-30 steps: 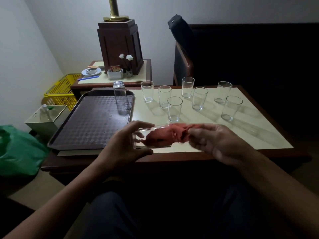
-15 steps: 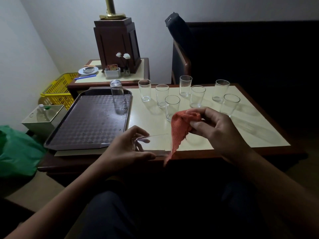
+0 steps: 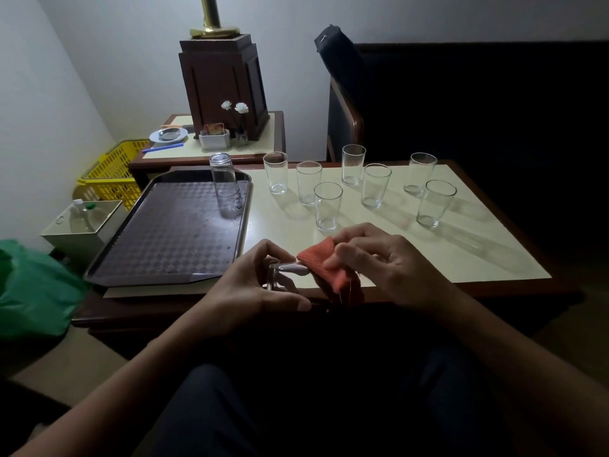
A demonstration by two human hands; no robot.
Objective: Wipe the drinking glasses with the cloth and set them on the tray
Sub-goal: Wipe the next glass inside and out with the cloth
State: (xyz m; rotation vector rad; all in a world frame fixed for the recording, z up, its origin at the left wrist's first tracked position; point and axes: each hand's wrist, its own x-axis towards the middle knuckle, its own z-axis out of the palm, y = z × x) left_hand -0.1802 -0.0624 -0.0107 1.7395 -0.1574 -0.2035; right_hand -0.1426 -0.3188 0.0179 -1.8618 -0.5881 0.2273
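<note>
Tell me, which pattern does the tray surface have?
A checkered diamond pattern, dark purple-brown, on the tray; head view.

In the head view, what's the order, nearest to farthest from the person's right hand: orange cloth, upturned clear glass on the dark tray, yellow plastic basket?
1. Orange cloth, pinched in that right hand.
2. Upturned clear glass, left, on the dark tray.
3. Yellow plastic basket, far left beyond the tray.
</note>
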